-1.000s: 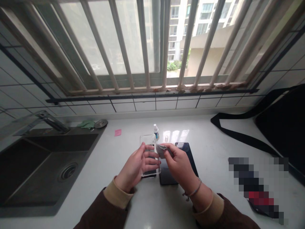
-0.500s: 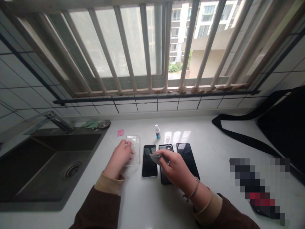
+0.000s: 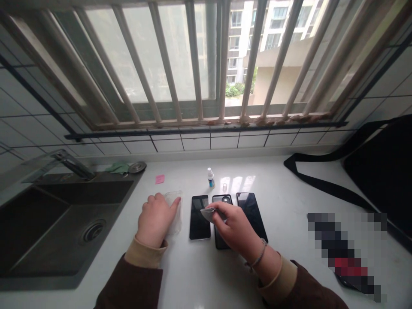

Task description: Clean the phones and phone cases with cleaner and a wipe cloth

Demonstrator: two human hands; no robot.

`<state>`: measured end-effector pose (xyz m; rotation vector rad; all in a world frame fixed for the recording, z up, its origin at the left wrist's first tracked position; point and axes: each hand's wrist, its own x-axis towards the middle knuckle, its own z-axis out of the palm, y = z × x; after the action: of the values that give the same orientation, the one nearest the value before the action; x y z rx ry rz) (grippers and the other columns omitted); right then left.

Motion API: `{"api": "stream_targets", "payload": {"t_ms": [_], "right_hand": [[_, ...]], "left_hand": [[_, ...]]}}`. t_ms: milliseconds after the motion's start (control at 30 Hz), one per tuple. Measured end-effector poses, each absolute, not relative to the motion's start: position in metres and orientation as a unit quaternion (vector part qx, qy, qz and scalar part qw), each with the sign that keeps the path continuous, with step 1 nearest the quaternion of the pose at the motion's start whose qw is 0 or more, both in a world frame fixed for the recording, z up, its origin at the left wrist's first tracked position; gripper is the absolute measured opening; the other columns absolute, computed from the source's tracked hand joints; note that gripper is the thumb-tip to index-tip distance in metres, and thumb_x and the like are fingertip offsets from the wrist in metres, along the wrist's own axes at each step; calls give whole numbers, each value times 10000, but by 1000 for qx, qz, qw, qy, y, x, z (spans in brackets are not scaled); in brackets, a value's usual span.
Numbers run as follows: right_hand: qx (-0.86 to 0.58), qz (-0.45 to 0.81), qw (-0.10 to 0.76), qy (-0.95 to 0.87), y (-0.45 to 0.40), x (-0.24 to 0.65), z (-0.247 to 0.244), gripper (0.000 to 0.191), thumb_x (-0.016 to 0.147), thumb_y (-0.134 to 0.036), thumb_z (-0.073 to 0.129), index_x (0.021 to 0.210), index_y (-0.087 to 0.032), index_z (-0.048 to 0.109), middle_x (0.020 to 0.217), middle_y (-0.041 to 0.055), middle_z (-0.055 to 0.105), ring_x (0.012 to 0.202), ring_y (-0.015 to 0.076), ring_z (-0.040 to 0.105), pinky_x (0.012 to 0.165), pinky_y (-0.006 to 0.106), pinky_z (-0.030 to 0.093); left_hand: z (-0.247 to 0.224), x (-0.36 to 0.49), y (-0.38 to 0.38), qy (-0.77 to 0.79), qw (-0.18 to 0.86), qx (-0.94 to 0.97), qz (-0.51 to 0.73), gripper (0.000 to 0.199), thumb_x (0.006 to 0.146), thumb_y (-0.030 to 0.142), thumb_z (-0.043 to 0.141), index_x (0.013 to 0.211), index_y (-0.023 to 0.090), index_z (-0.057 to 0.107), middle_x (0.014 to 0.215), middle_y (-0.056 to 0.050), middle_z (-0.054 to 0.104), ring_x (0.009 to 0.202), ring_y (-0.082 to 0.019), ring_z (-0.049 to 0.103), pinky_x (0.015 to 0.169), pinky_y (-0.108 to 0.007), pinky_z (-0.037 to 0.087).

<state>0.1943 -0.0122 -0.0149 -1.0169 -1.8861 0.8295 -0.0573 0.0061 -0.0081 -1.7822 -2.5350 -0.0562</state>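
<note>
My left hand (image 3: 156,218) is closed on the clear phone case (image 3: 174,216), its thumb along the case's right side and its other fingers over the left edge. In my right hand (image 3: 229,221) a small grey cloth (image 3: 208,213) is pinched between thumb and fingers, above the phones. A dark phone (image 3: 200,218) lies left of that hand. Partly under the hand is a black-cased phone (image 3: 222,238) with its camera side up. Another dark phone (image 3: 252,214) rests to the right. Behind them stand a small white spray bottle (image 3: 210,178) and its clear cap (image 3: 224,187).
A sink (image 3: 64,227) with a faucet (image 3: 75,165) is at the left, a green cloth (image 3: 117,168) and a metal strainer (image 3: 137,167) behind it. A pink note (image 3: 160,179) lies on the counter. On the right are a black bag (image 3: 381,167), its strap and a blurred item.
My left hand has moved left and turned palm down over the case's left edge. The case has shifted slightly left and nearer me. My right hand still holds the cloth over the phones.
</note>
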Motion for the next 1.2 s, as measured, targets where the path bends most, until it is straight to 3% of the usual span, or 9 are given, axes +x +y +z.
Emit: {"api": "stream_targets", "payload": {"t_ms": [100, 267, 467, 633, 833, 933, 1033, 1200], "right_hand": [[-402, 332, 408, -750, -12, 194, -16, 237, 1003, -161, 562, 1094, -235, 768, 972, 32, 800, 849, 189, 738, 747, 295, 564], [-408, 330, 403, -750, -11, 194, -16, 240, 994, -143, 565, 1086, -236, 766, 965, 19, 793, 837, 178, 730, 739, 282, 538], [-399, 330, 378, -767, -14, 193, -15, 198, 971, -124, 584, 1011, -229, 747, 907, 4, 776, 812, 167, 719, 754, 278, 522], [-354, 325, 349, -805, -18, 192, -17, 218, 942, -113, 599, 1059, -228, 742, 981, 27, 790, 882, 182, 731, 832, 295, 546], [-281, 309, 304, -857, -20, 190, -22, 266, 873, -101, 619, 1070, -216, 757, 1001, 48, 801, 920, 207, 734, 867, 310, 560], [-269, 296, 252, -881, -22, 188, -24, 274, 856, -115, 625, 1068, -214, 769, 976, 54, 805, 882, 212, 737, 846, 305, 563], [-265, 269, 213, -901, -25, 186, -27, 263, 856, -140, 633, 1064, -218, 774, 939, 58, 801, 871, 223, 727, 816, 306, 555], [-261, 249, 193, -913, -26, 184, -28, 256, 851, -115, 625, 1034, -219, 770, 932, 46, 809, 882, 228, 692, 814, 303, 529]], "left_hand": [[-9, -47, 3, -799, 26, -601, -12, 631, 987, 620, 533, 1276, 61, 569, 1153, -251, 640, 1081, -414, 664, 933, -451, 490], [-7, -36, -4, -794, -16, -607, 24, 479, 977, 505, 580, 1193, 76, 586, 1143, -253, 639, 1070, -412, 671, 895, -445, 487], [0, -32, -8, -794, -24, -606, 34, 489, 968, 508, 606, 1200, 79, 567, 1132, -248, 642, 1048, -422, 684, 856, -451, 504], [0, -33, -10, -796, -28, -604, 37, 511, 977, 525, 608, 1213, 73, 567, 1139, -242, 642, 1049, -407, 686, 862, -445, 519], [1, -33, -8, -795, 50, -604, 4, 469, 1010, 504, 555, 1202, 84, 632, 1173, -237, 635, 1116, -425, 632, 844, -485, 559], [-3, -31, 0, -767, 89, -634, -53, 434, 1060, 430, 459, 1271, 116, 671, 1306, -233, 625, 1172, -406, 612, 919, -509, 562], [-11, -28, 9, -718, 104, -681, -104, 428, 1072, 380, 445, 1340, 158, 695, 1472, -223, 573, 1329, -394, 548, 1101, -541, 484], [-26, -20, 15, -676, 49, -727, -113, 405, 1073, 330, 438, 1283, 193, 756, 1558, -222, 531, 1473, -431, 444, 1194, -676, 360]]}}
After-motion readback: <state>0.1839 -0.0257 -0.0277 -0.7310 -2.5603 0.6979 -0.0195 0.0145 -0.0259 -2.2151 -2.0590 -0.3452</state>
